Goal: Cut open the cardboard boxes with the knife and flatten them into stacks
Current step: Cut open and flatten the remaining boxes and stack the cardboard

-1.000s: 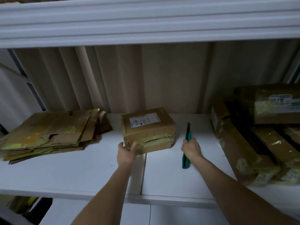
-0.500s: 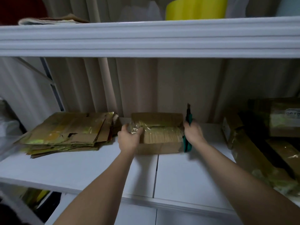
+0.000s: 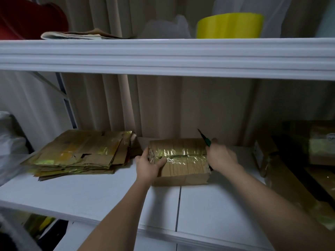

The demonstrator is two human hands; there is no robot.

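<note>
A small cardboard box [image 3: 181, 160] wrapped in shiny tape lies on the white shelf [image 3: 108, 196], its taped seam facing up. My left hand [image 3: 149, 164] grips the box's left end, thumb on top. At the box's right end my right hand [image 3: 220, 156] holds a green-handled knife [image 3: 204, 137], its blade pointing up and back. A stack of flattened cardboard [image 3: 79, 153] lies to the left of the box.
More taped boxes [image 3: 293, 160] are piled at the right of the shelf. The upper shelf [image 3: 163, 55] overhangs the work area and carries a yellow tape roll [image 3: 229, 25], papers and a red object. A corrugated wall closes the back.
The box was turned over from its labelled side to its taped seam. My right hand lifted the knife off the shelf to the box's right end. The view tilted upward.
</note>
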